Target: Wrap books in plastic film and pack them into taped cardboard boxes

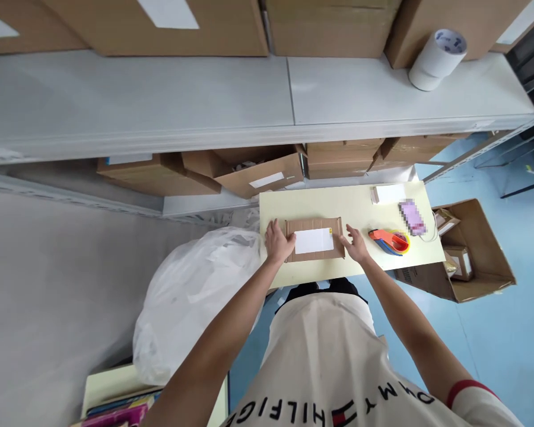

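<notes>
A flat brown cardboard box (311,224) lies on the pale yellow table, with a white label (314,241) on its top. My left hand (277,242) is at the box's left end, its fingers spread over the table side and the thumb reaching over the box top by the label's edge. At the right end, my right hand (356,244) has its fingers apart, with the thumb side touching or very near the box edge. A red and blue tape dispenser (390,242) with a yellow roll lies to the right of my right hand.
The table (302,203) also bears a purple phone-like item (412,217) and a small white box (388,194). An open carton (483,255) holding parcels stands right. A large white plastic bag (196,302) bulges left. Shelving (182,95) with cartons and white tape rolls (436,59) stands ahead.
</notes>
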Demonstrator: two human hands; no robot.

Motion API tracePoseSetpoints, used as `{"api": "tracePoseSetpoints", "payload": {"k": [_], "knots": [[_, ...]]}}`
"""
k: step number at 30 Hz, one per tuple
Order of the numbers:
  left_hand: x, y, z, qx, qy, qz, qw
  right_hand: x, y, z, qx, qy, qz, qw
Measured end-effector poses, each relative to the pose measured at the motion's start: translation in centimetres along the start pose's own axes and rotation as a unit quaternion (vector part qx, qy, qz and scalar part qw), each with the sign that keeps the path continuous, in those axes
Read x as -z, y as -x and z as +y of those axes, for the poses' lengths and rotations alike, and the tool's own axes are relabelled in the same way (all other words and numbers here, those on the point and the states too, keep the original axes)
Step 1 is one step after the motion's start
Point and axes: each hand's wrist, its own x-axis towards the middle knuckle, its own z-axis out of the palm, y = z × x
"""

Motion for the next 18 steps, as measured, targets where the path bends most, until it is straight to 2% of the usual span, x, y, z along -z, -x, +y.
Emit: {"api": "tracePoseSetpoints", "payload": {"k": [2, 4, 6, 9, 11, 14, 18], "knots": [[0.0, 0.7, 1.8, -0.093, -0.036, 0.021, 0.995, 2.5, 1.7, 2.3, 0.040, 0.104, 0.088, 0.990], [-0.4, 1.3, 4.1, -0.190, -0.065, -0.009, 0.980, 5.2, 3.6, 5.2, 0.021, 0.188, 0.147, 0.971], [-1.4, 1.4, 6.8, -0.265, -0.090, -0.062, 0.958, 7.3, 4.8, 8.1, -0.028, 0.257, 0.160, 0.953], [-3.8, 1.0, 10.8, -0.327, -0.117, -0.141, 0.927, 8.8, 5.0, 11.2, -0.074, 0.307, 0.113, 0.942], [-5.6, 0.3, 13.1, -0.333, -0.120, -0.182, 0.917, 9.1, 4.4, 12.3, -0.069, 0.296, 0.074, 0.950], [-8.0, -1.2, 16.1, -0.306, -0.084, -0.247, 0.915, 9.9, 3.8, 12.9, -0.042, 0.227, 0.051, 0.972], [-10.2, -2.8, 19.1, -0.247, -0.001, -0.377, 0.893, 12.0, 4.8, 12.7, 0.005, 0.097, 0.000, 0.995]]}}
